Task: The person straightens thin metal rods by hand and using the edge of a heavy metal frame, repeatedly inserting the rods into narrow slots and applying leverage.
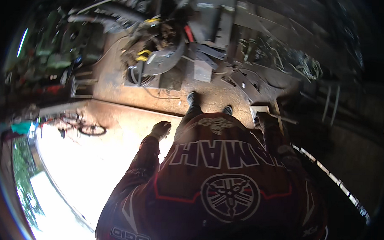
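**Right hand at pale block and sticks, left hand off to the side**

Landmark is our shirt (228, 163), dark with light lettering and a round emblem, filling the lower middle of the view.

Left hand (160, 130): just left of the shirt's top edge, over the brightly lit ground. Fingers bent inward, partly curled. We see nothing in it, but the palm faces away from us, so we can't tell how closed it is.

Right hand (266, 121): by the shirt's top right corner, in shadow. It overlaps the near edge of a pale block (260, 109). We can't tell whether it grips or only touches, nor how far the fingers are spread. Crossed thin sticks (278, 111) sit right beside it, on the side away from the shirt.

Our shoes show just past the shirt's top edge, left shoe (191, 97) farther out than right shoe (228, 110), both on brown floor (207, 94).

Farther beyond the shirt: grey box (203, 72), curved grey sheet (165, 62) with yellow parts (143, 55) alongside, short red piece (188, 33). Up and right of the shirt: tangle of pale cord (310, 67). Well left of it: bicycle (92, 129). Scrap detail is blurred.
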Demonstrator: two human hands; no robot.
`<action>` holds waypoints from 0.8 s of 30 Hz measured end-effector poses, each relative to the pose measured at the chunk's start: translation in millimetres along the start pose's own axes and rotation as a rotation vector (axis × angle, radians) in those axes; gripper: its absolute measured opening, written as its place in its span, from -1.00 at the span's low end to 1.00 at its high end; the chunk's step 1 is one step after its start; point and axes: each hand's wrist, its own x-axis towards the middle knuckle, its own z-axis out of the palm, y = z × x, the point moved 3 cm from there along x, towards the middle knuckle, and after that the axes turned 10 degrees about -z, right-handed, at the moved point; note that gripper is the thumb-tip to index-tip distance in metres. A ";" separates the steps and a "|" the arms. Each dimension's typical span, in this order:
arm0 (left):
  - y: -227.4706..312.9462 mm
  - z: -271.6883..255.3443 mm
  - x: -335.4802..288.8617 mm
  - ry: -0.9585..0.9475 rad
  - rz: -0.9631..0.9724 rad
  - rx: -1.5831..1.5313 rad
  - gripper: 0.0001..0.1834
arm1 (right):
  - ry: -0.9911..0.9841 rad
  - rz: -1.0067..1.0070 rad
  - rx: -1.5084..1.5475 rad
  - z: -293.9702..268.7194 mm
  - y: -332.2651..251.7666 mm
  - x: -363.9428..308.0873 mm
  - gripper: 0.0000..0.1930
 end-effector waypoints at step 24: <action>-6.9 -76.8 103.4 -0.044 0.223 0.025 -0.74 | -0.032 -0.147 -0.221 103.6 -80.5 -32.1 -0.84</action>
